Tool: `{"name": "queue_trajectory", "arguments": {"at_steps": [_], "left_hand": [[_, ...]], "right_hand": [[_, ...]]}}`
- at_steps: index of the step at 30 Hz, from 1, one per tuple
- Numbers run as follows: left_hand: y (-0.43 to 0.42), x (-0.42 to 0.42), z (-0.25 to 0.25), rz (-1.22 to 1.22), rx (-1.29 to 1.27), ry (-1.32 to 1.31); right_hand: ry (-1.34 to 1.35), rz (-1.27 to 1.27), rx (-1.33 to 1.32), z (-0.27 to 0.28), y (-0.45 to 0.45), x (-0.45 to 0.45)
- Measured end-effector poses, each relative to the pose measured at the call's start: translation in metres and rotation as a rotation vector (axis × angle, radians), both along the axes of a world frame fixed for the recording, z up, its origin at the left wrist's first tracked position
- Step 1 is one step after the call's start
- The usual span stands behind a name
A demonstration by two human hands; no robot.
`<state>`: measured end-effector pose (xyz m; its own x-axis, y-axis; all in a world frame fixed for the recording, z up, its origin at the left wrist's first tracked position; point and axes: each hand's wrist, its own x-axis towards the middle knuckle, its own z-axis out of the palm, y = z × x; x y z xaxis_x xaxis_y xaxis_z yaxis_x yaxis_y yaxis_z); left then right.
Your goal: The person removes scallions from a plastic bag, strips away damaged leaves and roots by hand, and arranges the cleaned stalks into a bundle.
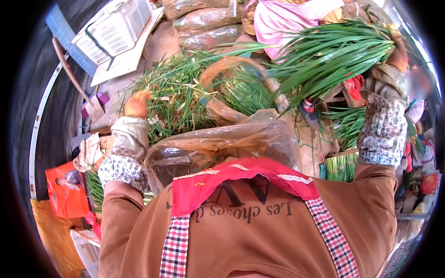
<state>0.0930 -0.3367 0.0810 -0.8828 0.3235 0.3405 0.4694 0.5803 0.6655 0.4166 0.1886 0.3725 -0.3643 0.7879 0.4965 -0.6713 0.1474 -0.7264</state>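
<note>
My right hand (397, 52), raised at the upper right, is closed around the base end of a large bunch of garlic chives (333, 53). Their long flat leaves fan out to the left over the pile. My left hand (136, 104) is at the left edge of a heap of loose green leaves and trimmings (174, 99); blur hides how its fingers are set. Between my arms, a clear plastic bag (222, 143) stands close to my apron (245, 169). Behind it is another open plastic bag (215, 69) with green trimmings inside.
Stacked filled plastic bags (208, 21) lie at the back. A white crate (113, 34) sits on a board at the upper left, near a long-handled tool (69, 69). More chives (340, 167) stand at right. Another person (419, 85) is at the far right.
</note>
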Motion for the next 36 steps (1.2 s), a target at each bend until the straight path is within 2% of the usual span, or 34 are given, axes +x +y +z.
{"name": "queue_trajectory", "arguments": {"at_steps": [1,2,4,8,9,10,11,13,14,16,18,21,24,25,26,28,29,31,32,34,36], "left_hand": [[-0.025,-0.024,-0.011,-0.007,-0.06,-0.027],[-0.034,-0.024,0.003,0.122,-0.278,-0.062],[-0.053,-0.036,-0.008,0.12,-0.224,0.011],[-0.038,-0.023,0.01,0.173,-0.396,-0.012],[-0.041,-0.03,0.002,0.151,-0.452,0.013],[-0.043,-0.034,-0.007,0.237,-0.441,-0.016],[-0.044,-0.027,-0.004,0.232,-0.4,-0.044],[-0.042,-0.019,-0.007,0.341,-0.441,-0.081],[-0.042,-0.015,-0.016,0.411,-0.448,0.042],[-0.033,0.005,0.005,0.462,-0.34,-0.003],[-0.03,0.007,0.012,0.391,-0.158,0.096],[-0.026,-0.012,0.02,0.409,0.192,-0.133],[-0.03,-0.021,0.03,0.439,0.134,-0.067],[-0.051,-0.048,0.005,0.416,-0.131,0.172],[-0.045,-0.035,0.021,0.477,-0.488,-0.045],[-0.004,0.009,0.057,0.689,-0.9,-0.137],[0.018,0.03,0.084,0.547,-0.866,-0.159],[0.044,0.01,0.078,0.127,-0.383,0.079],[0.075,0.026,0.11,-0.113,-0.113,0.089],[0.124,0.057,0.16,-0.539,0.228,0.199],[0.154,0.057,0.171,-0.808,0.379,0.111]], "right_hand": [[0.017,0.035,-0.025,-0.002,0.008,0.002],[0.02,0.028,0.009,-0.005,0.009,0.006],[0.119,0.077,0.037,-0.011,0.033,0.009],[0.038,0.24,0.075,-0.008,0.047,0.035],[0.025,0.312,0.074,-0.011,0.047,0.027],[0.014,0.396,0.07,-0.015,0.043,0.012],[-0.065,0.399,0.005,-0.014,0.022,0.011],[-0.105,0.137,0.03,-0.017,0.014,0.0],[-0.156,0.173,0.044,-0.018,0.024,0.001],[-0.155,0.152,0.038,-0.019,0.025,-0.003],[-0.14,0.192,0.061,-0.022,0.04,-0.004],[-0.104,0.335,0.111,-0.025,0.059,-0.003],[-0.176,0.423,0.117,-0.023,0.027,-0.011],[-0.211,0.448,0.118,-0.022,0.014,-0.014],[-0.172,0.497,0.136,-0.021,0.008,-0.017],[-0.095,0.547,0.16,-0.02,-0.011,-0.025],[-0.056,0.547,0.168,-0.02,-0.023,-0.029],[-0.149,0.678,0.206,-0.017,-0.071,-0.052],[-0.241,0.785,0.241,-0.015,-0.096,-0.069],[-0.232,1.093,0.054,-0.014,-0.149,-0.084],[-0.339,1.248,-0.104,-0.032,-0.167,-0.108]]}}
